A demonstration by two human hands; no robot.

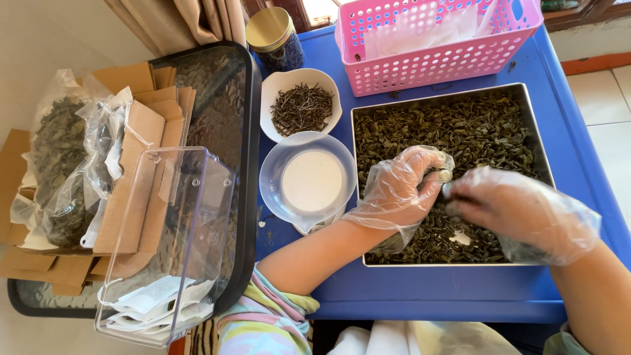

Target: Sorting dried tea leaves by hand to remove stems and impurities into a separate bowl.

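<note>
A metal tray (534, 112) full of dark green dried leaves (460, 125) sits on a blue table (572, 131). Both my hands wear clear plastic gloves and work in the tray's near half. My left hand (401, 187) is curled, its fingers closed on a pinch of leaves. My right hand (509, 210) reaches in from the right, fingers bent down into the leaves, almost touching the left hand's fingertips. What the right fingers hold is hidden.
A clear plastic bowl (309, 177) rests on a small scale left of the tray. Behind it are a white dish of dark twigs (301, 105), a gold-lidded jar (273, 36) and a pink basket (434, 46). At left lie a clear bin (171, 243), cardboard pieces and bagged leaves (62, 164).
</note>
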